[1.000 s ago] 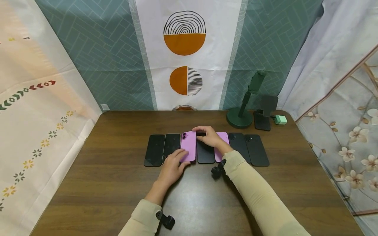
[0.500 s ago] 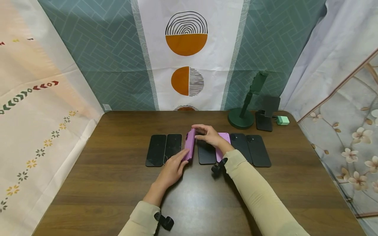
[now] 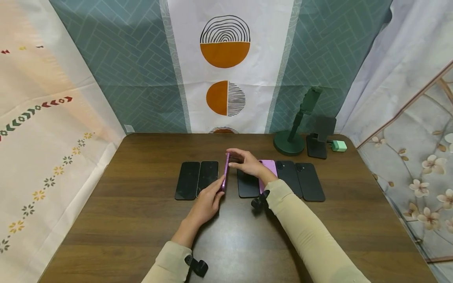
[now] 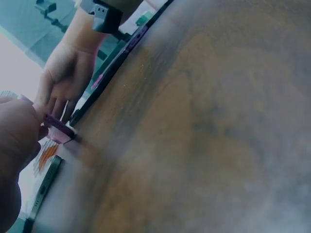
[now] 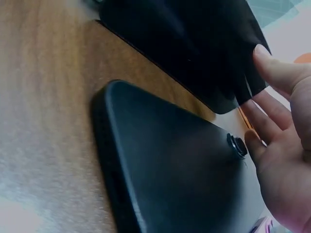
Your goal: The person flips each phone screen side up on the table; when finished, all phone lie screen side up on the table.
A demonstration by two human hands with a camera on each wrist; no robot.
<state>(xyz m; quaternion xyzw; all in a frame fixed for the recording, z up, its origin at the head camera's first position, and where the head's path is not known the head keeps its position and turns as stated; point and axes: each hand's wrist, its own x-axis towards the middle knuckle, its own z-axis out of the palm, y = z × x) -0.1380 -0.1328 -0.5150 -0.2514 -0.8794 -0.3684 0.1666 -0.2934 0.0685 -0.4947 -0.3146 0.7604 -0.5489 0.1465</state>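
A pink phone (image 3: 226, 171) stands tilted up on its long edge between my hands, seen edge-on in the head view. My left hand (image 3: 206, 204) grips its near end. At its far end my right hand (image 3: 248, 163) pinches it; in the right wrist view the thumb lies on the black screen (image 5: 184, 48), with fingers behind. To the left lie two phones screen up, a black one (image 3: 187, 181) and one with a light frame (image 3: 207, 175). Just right, a black phone (image 3: 247, 184) lies back up, its camera (image 5: 237, 145) showing in the right wrist view.
Farther right in the row lie another pink phone (image 3: 269, 167) and two dark phones (image 3: 287, 177), (image 3: 310, 182) back up. A green stand (image 3: 289, 142), a black folding stand (image 3: 316, 147) and a mint-green charger (image 3: 339, 146) stand at the back right of the wooden table (image 3: 141, 236).
The pink phone lay flat, back up, a second ago. Its right side has been lifted and it has turned to stand on edge, with the right hand shifting slightly left.
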